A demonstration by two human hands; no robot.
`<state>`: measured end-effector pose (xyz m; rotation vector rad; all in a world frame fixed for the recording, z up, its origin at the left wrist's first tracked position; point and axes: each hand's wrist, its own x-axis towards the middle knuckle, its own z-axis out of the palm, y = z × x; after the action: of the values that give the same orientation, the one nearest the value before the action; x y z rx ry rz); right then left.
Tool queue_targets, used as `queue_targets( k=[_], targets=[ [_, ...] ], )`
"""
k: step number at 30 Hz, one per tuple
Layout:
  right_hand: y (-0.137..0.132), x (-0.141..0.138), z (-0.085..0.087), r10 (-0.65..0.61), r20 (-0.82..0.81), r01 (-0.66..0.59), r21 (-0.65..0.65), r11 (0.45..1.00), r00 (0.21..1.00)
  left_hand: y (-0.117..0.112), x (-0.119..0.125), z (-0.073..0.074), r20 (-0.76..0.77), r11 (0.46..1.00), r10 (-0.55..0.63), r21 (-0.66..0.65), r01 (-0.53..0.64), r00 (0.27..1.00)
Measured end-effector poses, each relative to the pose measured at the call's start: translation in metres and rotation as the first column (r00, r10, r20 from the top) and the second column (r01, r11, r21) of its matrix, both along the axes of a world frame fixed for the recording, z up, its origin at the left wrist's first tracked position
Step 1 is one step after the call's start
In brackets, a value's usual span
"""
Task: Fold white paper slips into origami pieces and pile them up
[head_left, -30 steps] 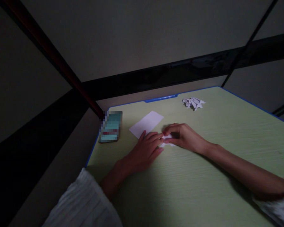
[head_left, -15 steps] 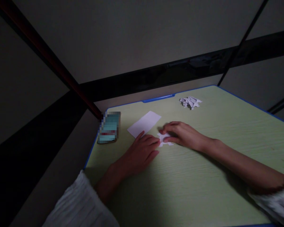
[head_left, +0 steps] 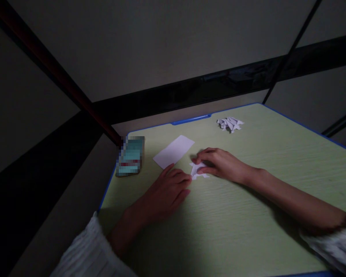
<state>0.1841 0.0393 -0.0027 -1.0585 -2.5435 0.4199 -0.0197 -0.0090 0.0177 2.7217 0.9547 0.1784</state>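
A small white folded paper figure [head_left: 195,170] with pointed corners lies flat on the table in front of me. My right hand [head_left: 219,163] grips it from the right, thumb on its near side and curled fingers on its far side, covering part of it. At its left edge rests my left hand [head_left: 170,190], fingertips just touching a lower corner. The left fingers are stretched out, with the thumb apart below them. Just beyond the left hand lies a flat white paper sheet [head_left: 174,151].
Several folded white paper figures [head_left: 230,124] sit in a pile near the far edge. A phone-like object [head_left: 131,156], blurred out, lies at the left edge. The pale green table [head_left: 262,215] has a blue rim and a blue handle [head_left: 192,119] against the wall.
My left hand has drawn back slightly to the left and toward me, uncovering more of the folded paper's left side. My right hand keeps its grip. The view has shifted slightly.
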Motion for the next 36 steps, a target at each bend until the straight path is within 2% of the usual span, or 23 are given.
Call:
queue_targets(
  k=[6,11,17,19,21,23,25,33,36],
  targets=[
    [0.0,0.001,-0.001,0.006,-0.025,-0.006,-0.018,1.0,1.0,0.0,-0.001,-0.002,0.083,1.0,0.003,-0.002,-0.003,0.997],
    [0.004,0.004,-0.002,0.111,-0.11,-0.12,-0.077,0.99,0.988,0.001,0.001,-0.011,0.186,0.995,0.016,0.091,-0.033,0.982],
    [0.004,0.002,-0.001,0.149,-0.168,-0.171,-0.126,0.977,0.974,0.003,0.007,-0.023,0.04,0.995,0.013,0.1,-0.017,0.999],
    [-0.001,-0.001,0.001,0.092,-0.144,-0.106,-0.096,0.99,0.985,0.003,0.008,-0.024,0.023,0.995,0.023,0.094,-0.025,0.999],
    [-0.007,-0.004,0.003,-0.041,-0.13,0.036,-0.042,0.998,0.991,0.004,0.009,-0.025,0.024,0.995,0.047,0.087,-0.049,0.999],
    [-0.013,-0.006,0.004,-0.158,-0.101,0.156,-0.032,0.987,0.982,0.004,0.01,-0.025,0.02,0.995,0.062,0.073,-0.064,0.998],
    [-0.015,-0.007,0.004,-0.225,-0.079,0.222,-0.048,0.974,0.971,0.004,0.011,-0.025,0.016,0.995,0.071,0.064,-0.072,0.997],
    [-0.004,-0.006,-0.008,-0.296,-0.153,0.245,-0.282,0.927,0.943,-0.001,0.014,-0.023,0.014,0.995,0.053,0.083,-0.054,0.998],
    [-0.004,-0.007,-0.009,-0.306,-0.172,0.244,-0.308,0.92,0.936,-0.001,0.016,-0.023,0.003,0.995,0.055,0.077,-0.055,0.998]
  ],
)
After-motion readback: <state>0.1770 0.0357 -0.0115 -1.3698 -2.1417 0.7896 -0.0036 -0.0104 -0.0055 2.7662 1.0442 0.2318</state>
